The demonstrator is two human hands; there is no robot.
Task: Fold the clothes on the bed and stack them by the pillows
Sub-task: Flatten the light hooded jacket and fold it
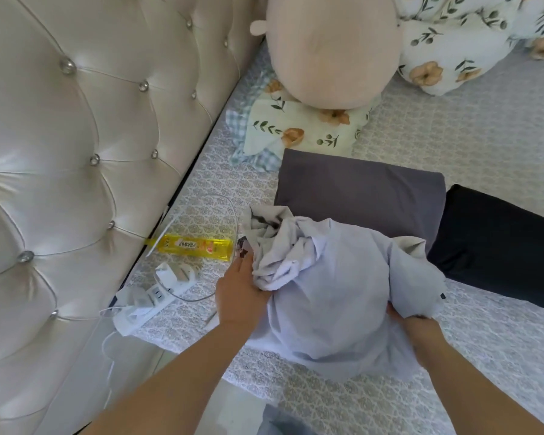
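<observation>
A bundle of pale lavender and white clothes [333, 284] is held between both hands just above the patterned bed [500, 146]. My left hand [241, 296] grips the bundle's crumpled left side. My right hand [418, 328] holds its lower right edge, mostly hidden under the cloth. Just beyond the bundle lies a folded grey garment [368, 189], and a folded black garment [509, 246] lies to its right. A floral pillow [305, 130] sits further back near the headboard.
A tufted cream headboard [91, 152] fills the left. A yellow packet [195, 246], a white power strip [148, 299] with plugs and a cable lie on the bed's left edge. A beige plush toy [330, 51] rests on the pillow; a floral quilt [471, 36] is bunched at back right.
</observation>
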